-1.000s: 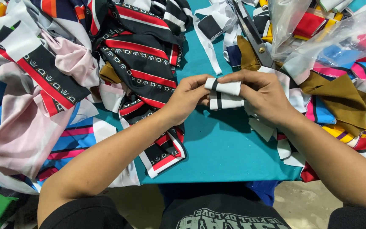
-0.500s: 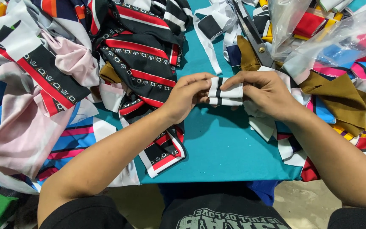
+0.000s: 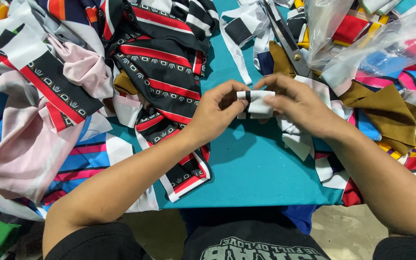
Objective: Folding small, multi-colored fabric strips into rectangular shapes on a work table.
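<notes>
Both hands are pinching a small white fabric strip (image 3: 258, 103) with a black stripe above the teal table's (image 3: 261, 168) middle: left hand (image 3: 215, 113) and right hand (image 3: 297, 103) are gripping its ends. Strip looks half-folded; piles of cut fabric (image 3: 160, 72) are lying unsorted around.

One head-worn view — looking steeply down, close over the teal table (image 3: 261, 168) and near forearms.

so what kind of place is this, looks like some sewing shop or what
Probably a garment or sewing workshop. Piles of cut fabric pieces cover a teal table, a pair of scissors lies among them, and the left hand and right hand hold a small white and black fabric strip.
</notes>
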